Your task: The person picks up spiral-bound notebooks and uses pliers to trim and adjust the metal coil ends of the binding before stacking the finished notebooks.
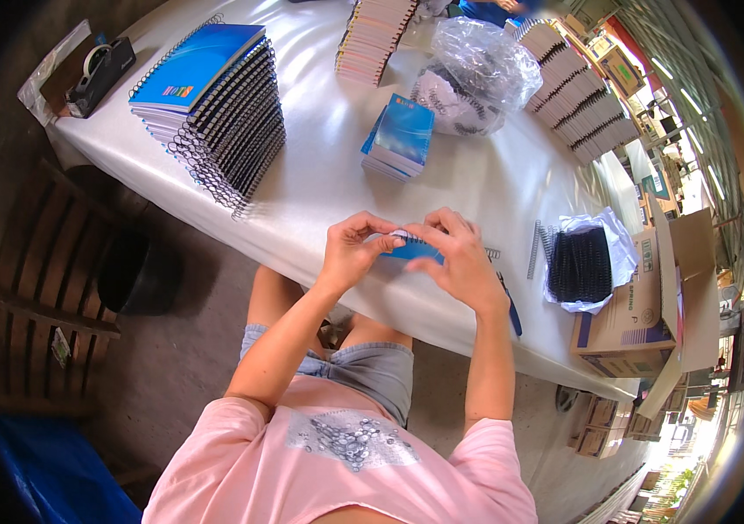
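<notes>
So the small blue booklet is right in front of you, between your hands at the near edge of the tabletop, with a dark spiral coil along its top edge. Can't tell if it's resting on the cloth or held just above it. Your left hand is pinched closed on its left end, thumb against fingers. Your right hand is half curled over the other end, fingertips at the coil, but the thumb's blurry, so I can't tell if it's really gripping. Just right of that you've got a blue-handled tool, then a bundle of black coils on white wrapping, next to an open carton. Beyond your hands there's a short stack of blue booklets, a clear plastic bag behind it, and a tall pile of spiral notebooks off to the left.
</notes>
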`<state>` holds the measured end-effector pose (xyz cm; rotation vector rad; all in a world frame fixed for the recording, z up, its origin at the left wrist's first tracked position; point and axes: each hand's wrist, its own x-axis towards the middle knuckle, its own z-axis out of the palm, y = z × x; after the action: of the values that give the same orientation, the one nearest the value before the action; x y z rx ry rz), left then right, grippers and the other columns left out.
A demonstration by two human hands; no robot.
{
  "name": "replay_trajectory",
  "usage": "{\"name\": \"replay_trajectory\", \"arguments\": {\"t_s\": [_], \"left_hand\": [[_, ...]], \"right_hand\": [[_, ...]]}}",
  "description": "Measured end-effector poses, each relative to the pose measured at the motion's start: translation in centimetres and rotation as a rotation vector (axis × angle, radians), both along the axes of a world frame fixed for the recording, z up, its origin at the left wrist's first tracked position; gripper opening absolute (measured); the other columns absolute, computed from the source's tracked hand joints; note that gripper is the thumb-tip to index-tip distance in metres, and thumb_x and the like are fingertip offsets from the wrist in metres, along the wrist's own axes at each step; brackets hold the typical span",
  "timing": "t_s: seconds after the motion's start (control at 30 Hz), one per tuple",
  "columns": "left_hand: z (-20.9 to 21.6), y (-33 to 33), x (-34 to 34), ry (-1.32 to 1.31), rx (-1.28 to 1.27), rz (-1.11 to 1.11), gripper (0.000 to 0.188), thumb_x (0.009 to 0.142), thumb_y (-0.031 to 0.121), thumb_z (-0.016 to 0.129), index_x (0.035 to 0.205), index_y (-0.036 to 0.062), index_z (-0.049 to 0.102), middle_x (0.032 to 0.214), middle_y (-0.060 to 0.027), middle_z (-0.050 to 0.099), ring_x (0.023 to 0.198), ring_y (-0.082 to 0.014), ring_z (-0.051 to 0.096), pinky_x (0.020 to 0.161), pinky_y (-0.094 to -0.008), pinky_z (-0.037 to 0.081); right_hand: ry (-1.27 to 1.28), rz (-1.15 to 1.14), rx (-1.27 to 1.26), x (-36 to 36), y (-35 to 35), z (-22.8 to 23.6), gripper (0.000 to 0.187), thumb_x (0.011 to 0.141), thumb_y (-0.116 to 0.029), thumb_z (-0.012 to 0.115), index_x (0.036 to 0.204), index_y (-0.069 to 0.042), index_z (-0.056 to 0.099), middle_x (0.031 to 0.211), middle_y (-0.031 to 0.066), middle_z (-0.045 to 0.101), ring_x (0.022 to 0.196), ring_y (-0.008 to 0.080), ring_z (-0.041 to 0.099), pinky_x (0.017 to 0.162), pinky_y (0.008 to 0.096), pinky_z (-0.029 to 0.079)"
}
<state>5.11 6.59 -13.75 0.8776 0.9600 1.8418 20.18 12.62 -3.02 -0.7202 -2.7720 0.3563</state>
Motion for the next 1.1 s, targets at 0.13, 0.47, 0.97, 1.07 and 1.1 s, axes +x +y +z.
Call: {"name": "replay_trajectory", "arguments": {"t_s": [0.13, 0.47, 0.97, 1.07, 1.1], "left_hand": [[0.7, 0.0, 0.1, 0.010, -0.025, -0.013, 0.020, 0.076, -0.010, 0.066, 0.096, -0.0056, 0.062, 0.085, -0.0112, 0.066, 0.078, -0.0144, 0.063, 0.073, -0.0265, 0.055], [-0.5, 0.0, 0.0, 0.155, 0.085, 0.016, 0.022, 0.076, -0.006, 0.069, 0.097, -0.0027, 0.066, 0.086, -0.0080, 0.063, 0.077, -0.0131, 0.060, 0.067, -0.0245, 0.051], [-0.4, 0.4, 0.4, 0.227, -0.079, 0.000, 0.023, 0.079, 0.004, 0.070, 0.100, -0.0033, 0.065, 0.091, -0.0081, 0.065, 0.085, -0.0131, 0.060, 0.072, -0.0243, 0.051], [-0.5, 0.5, 0.7, 0.228, -0.036, 0.071, 0.021, 0.079, 0.005, 0.071, 0.097, -0.0038, 0.066, 0.089, -0.0078, 0.066, 0.082, -0.0133, 0.061, 0.072, -0.0246, 0.049], [-0.4, 0.4, 0.8, 0.228, -0.038, 0.074, 0.021, 0.079, 0.005, 0.071, 0.097, -0.0038, 0.066, 0.089, -0.0078, 0.066, 0.082, -0.0133, 0.061, 0.072, -0.0246, 0.049]], "right_hand": [[0.061, -0.064, 0.038, 0.3, 0.3, -1.1, 0.035, 0.083, -0.018, 0.063, 0.116, -0.012, 0.057, 0.091, 0.0060, 0.064, 0.089, 0.0239, 0.059, 0.092, 0.0476, 0.035], [0.141, -0.071, -0.073, 0.4, 0.0, -1.5, 0.019, 0.086, -0.014, 0.058, 0.104, -0.010, 0.062, 0.097, 0.0024, 0.064, 0.092, 0.0219, 0.059, 0.096, 0.0489, 0.031], [0.064, -1.024, 0.108, 12.6, -3.0, -10.0, 0.052, 0.087, -0.038, 0.057, 0.133, -0.016, 0.045, 0.134, 0.0066, 0.046, 0.128, 0.0259, 0.037, 0.098, 0.0581, 0.023], [-0.050, -1.145, 0.158, 11.8, -4.4, -10.6, 0.048, 0.090, -0.038, 0.053, 0.133, -0.017, 0.046, 0.135, 0.0054, 0.045, 0.129, 0.0245, 0.036, 0.099, 0.0582, 0.024], [-0.009, -1.194, 0.115, 11.5, -4.7, -10.3, 0.047, 0.091, -0.037, 0.051, 0.133, -0.017, 0.046, 0.136, 0.0049, 0.045, 0.129, 0.0236, 0.035, 0.099, 0.0591, 0.023]]}}
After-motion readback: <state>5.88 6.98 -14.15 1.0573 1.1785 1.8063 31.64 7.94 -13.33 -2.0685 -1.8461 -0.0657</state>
